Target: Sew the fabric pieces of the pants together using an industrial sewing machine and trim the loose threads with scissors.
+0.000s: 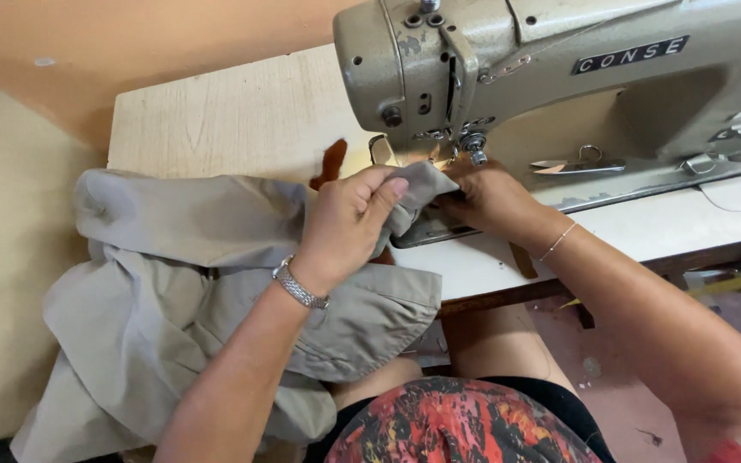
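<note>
1. Your lap, six o'clock: patterned red-and-black cloth, bare knees under the table edge.

2. Grey garment [173,291], eight o'clock: soft, light woven fabric, matte and creased, with its bulk spilling off the table [225,111] toward your lap. It should drape and slide easily; best held at a folded edge, close to the needle, where it stays flat.

3. Your left hand [345,225], centre: metal link watch at the wrist, fingers closed, pinching a folded corner of the garment between thumb and forefingers.

4. Your right hand [490,201], one o'clock of the left: thin bracelet at the wrist, resting on the same corner beside the presser foot; fingers curled under, so you cannot tell whether they grip or only press.

5. Rust-brown scrap [329,163], eleven o'clock of the left hand, lying on the table.

6. Industrial sewing machine [559,77], twelve to two o'clock: olive-grey cast metal, worn paint.

7. Thread snips [576,163], on the machine bed, steel.
</note>
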